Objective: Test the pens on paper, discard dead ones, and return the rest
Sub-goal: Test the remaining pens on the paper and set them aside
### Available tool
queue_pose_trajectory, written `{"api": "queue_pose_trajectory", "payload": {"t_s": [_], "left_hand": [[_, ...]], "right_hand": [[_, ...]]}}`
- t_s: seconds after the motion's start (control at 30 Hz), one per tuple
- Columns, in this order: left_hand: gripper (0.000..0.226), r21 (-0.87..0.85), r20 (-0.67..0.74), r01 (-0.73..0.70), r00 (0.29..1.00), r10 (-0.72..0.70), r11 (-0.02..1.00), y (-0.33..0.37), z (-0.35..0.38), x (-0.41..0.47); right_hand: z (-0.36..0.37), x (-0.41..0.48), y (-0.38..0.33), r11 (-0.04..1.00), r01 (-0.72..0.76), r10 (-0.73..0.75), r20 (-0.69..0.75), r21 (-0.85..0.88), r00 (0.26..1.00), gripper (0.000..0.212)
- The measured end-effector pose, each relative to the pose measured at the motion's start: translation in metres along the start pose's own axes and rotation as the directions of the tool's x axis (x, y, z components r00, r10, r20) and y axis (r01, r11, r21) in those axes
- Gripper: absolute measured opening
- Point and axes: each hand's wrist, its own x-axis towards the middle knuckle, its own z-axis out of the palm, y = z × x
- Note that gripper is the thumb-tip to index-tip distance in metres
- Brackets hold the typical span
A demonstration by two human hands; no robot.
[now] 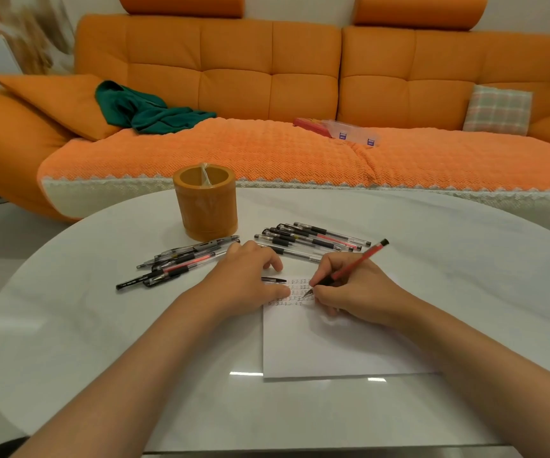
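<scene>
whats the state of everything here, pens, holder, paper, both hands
red pen, tip on the paper
paper, flat, rows of marks at top
right hand, grips red pen
left hand, rests on paper, holds black cap
pen holder, upright, something pale inside
left pens, lying loose
right pens, lying side by side

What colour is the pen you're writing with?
Red, with a black cap end and grip. The pen shows best in the head view, the only one.

Paper (333, 342): rows of handwritten 正 characters; black pen (134, 281) print, box (353, 130) labels illegible.
</scene>
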Motion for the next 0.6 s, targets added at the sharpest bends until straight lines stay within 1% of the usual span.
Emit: {"api": "queue_pose_trajectory", "payload": {"t_s": [0.07,0.2,0.33,0.6], "left_hand": [[0.042,-0.003,0.001,0.003,1.0,-0.003,1.0,0.0003,-0.0009,0.0],[0.039,-0.003,-0.038,0.007,0.999,-0.007,1.0,0.0012,0.003,-0.0014],[0.048,0.036,-0.081,0.023,0.996,-0.02,0.999,0.0049,0.0076,-0.0028],[0.052,0.054,-0.062,0.031,0.998,-0.028,0.998,0.0078,0.0055,-0.0027]], "right_hand": [[-0.0008,-0.0001,0.0015,1.0,0.001,-0.001,0.015,0.007,1.0,0.007],[0.0017,0.0011,0.0045,1.0,0.023,-0.022,0.035,-0.015,0.999,0.014],[0.0041,0.0017,0.0055,0.999,0.03,-0.029,0.034,-0.039,0.999,0.017],[0.0053,0.0022,0.0057,0.996,0.03,-0.029,0.012,-0.085,0.999,0.017]]}}
